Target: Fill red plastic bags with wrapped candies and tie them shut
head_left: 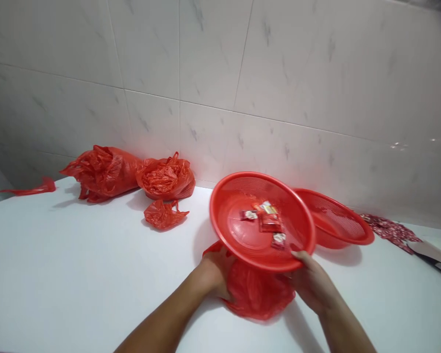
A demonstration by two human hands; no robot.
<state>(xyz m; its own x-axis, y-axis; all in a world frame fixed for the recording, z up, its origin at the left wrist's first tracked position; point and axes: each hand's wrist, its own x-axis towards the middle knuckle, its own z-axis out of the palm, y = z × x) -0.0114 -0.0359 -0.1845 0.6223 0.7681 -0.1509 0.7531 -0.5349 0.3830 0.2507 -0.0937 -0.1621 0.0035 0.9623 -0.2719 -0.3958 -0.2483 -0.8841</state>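
My right hand (312, 284) grips the near right rim of a red plastic basket (220, 211), thumb on the inner side of the rim. The basket is raised and tilted toward me. Inside it lie several small wrapped packets (270, 223), red with white and some yellow. Below it, a red plastic bag (260, 294) rests on the table. My left hand (218, 272) is closed on the left side of this bag's mouth, its fingers partly hidden by the plastic and the basket rim.
A second red basket (338, 220) stands behind on the right. Along the wall at left are two bulky red bags (110, 171) and a small crumpled bag (163, 214). A red strip (29, 190) lies far left. Patterned cloth (389, 230) lies at right on the white table (77, 274).
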